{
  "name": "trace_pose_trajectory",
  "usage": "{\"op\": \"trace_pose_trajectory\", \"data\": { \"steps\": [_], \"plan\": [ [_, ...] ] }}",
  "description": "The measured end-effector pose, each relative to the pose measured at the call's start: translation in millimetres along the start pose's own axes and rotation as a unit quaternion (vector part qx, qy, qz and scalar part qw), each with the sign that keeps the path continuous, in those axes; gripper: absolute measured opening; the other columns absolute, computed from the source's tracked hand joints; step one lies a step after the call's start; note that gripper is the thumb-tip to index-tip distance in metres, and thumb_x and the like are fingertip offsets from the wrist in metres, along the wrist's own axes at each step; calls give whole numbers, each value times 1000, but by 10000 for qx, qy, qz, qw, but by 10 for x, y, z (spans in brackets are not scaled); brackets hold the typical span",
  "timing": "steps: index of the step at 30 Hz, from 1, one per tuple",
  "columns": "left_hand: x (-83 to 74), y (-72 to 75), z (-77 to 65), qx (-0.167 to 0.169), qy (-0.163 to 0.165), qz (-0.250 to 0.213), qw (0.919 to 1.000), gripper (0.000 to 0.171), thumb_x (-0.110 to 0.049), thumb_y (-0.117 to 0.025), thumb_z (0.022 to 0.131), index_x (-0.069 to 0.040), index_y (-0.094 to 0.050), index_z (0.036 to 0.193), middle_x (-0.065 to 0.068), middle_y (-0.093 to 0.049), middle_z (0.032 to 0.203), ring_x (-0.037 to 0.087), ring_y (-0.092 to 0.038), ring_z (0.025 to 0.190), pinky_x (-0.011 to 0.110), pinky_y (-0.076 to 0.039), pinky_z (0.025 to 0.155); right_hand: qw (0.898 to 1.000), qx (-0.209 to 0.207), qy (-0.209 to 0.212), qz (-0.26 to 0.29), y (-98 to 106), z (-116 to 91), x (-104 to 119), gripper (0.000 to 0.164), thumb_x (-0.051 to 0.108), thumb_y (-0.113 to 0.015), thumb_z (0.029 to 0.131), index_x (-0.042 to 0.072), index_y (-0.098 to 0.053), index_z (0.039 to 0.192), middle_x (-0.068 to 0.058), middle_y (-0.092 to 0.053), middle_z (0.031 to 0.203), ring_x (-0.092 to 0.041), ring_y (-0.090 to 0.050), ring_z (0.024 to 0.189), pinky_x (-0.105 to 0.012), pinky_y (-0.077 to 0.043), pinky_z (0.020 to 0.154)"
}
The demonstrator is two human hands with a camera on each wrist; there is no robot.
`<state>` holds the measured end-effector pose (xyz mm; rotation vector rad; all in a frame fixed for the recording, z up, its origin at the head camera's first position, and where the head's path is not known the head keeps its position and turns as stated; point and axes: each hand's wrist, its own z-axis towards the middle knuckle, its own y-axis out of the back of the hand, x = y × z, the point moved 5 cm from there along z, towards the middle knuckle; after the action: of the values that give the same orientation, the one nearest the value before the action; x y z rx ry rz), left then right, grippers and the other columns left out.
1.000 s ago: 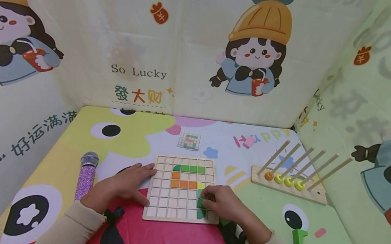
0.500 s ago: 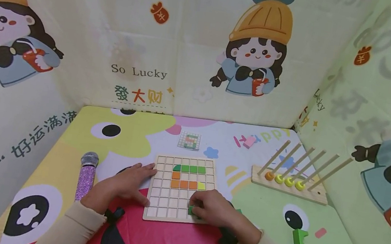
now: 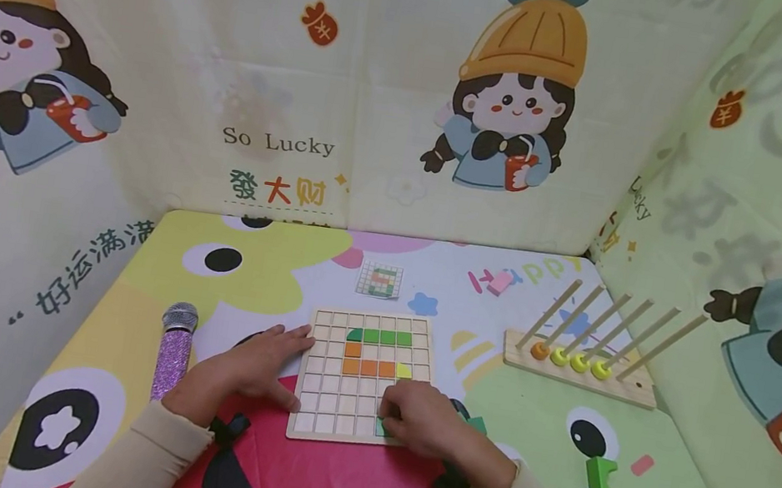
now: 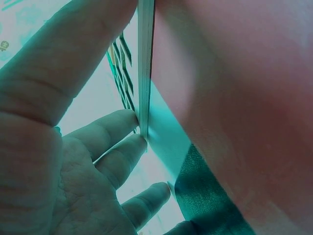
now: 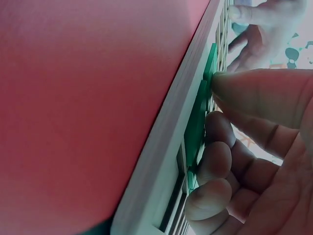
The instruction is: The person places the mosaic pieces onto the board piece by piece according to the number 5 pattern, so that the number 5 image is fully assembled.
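A wooden grid board (image 3: 329, 403) lies in front of me, holding a green row and orange and yellow square tiles (image 3: 368, 367). My left hand (image 3: 260, 361) rests at its left edge with fingers spread; in the left wrist view the fingertips (image 4: 139, 142) touch that edge. At the lower right corner my right hand (image 3: 420, 417) has its fingers curled and pinches a green tile (image 5: 196, 117). Its thumb sits at the tile's end, next to another green tile (image 5: 211, 58) lying in the board. In the head view the right hand covers most of these tiles.
A small pattern card (image 3: 380, 280) lies behind the board. A sparkly purple microphone (image 3: 173, 355) stands at left. On the right are a peg stand (image 3: 526, 357) with beads, a green notched block (image 3: 602, 485), a pink block (image 3: 500, 283) and a green piece (image 3: 478, 424) near the right wrist.
My right hand has moved left and slightly down along the board's lower right corner, and a green tile now shows one column further left. The left hand has stayed put.
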<state>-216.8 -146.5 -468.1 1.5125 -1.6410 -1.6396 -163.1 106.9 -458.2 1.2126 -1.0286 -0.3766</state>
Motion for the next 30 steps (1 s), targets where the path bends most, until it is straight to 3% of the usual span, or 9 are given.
{"op": "trace_pose_trajectory", "data": {
  "steps": [9, 18, 23, 30],
  "plan": [
    [26, -14, 7, -16, -10, 13, 10000, 105, -42, -94, 68, -6, -48, 154, 16, -36, 166, 52, -30, 151, 64, -35, 118, 9972, 118, -407, 611, 11, 1, -155, 6, 16, -76, 89, 19, -71, 94, 15, -59, 78, -2, -53, 72, -24, -48, 67],
    [15, -7, 2, -43, -36, 67, 10000, 104, -42, -94, 68, -6, -48, 154, 17, -37, 166, 53, -31, 150, 64, -38, 117, 9903, 67, -819, 1123, 244, -148, -427, 15, 17, -77, 91, 13, -70, 104, 10, -62, 83, -8, -56, 75, -25, -50, 64],
    [14, -4, 0, -56, -5, 82, 10000, 105, -43, -95, 67, -7, -48, 154, 16, -37, 166, 52, -31, 150, 64, -43, 113, 9896, -14, -1042, 993, 375, -258, -625, 17, 12, -77, 89, 10, -70, 104, 5, -64, 85, -10, -56, 75, -26, -49, 63],
    [17, -4, 19, -1, -44, 91, 9999, 105, -42, -95, 68, -6, -47, 155, 16, -36, 166, 53, -31, 150, 63, -38, 117, 9840, 50, -1734, 406, 407, -361, -858, 18, 14, -79, 86, 12, -73, 103, 1, -67, 93, -14, -58, 85, -34, -54, 76]
  ]
}}
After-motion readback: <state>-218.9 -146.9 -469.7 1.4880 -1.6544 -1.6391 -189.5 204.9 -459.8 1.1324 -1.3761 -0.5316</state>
